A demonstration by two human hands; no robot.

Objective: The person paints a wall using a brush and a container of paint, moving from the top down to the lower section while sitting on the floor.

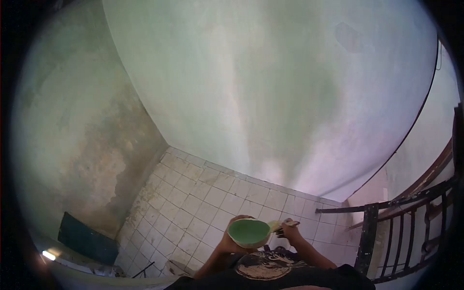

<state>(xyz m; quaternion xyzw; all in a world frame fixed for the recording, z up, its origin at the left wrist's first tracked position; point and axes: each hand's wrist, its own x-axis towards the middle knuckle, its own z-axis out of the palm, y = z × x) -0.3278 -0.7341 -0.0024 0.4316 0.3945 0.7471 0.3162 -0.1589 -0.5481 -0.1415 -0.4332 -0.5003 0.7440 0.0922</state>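
A bowl of green paint (249, 232) is in my left hand (229, 243), whose fingers wrap round its left side and underside. Just right of the bowl, my right hand (291, 232) is closed round the handle of a paintbrush (275, 226). The brush's pale bristles point left and lie at the bowl's right rim; whether they touch it I cannot tell. Both hands are low in the view, in front of my dark printed shirt (270, 267).
Ahead rises a pale green wall (217, 87); a stained wall (96, 145) stands at the left. Below is a white tiled floor (193, 205). A dark metal railing (369, 237) is at the lower right, a dark green panel (87, 239) at the lower left.
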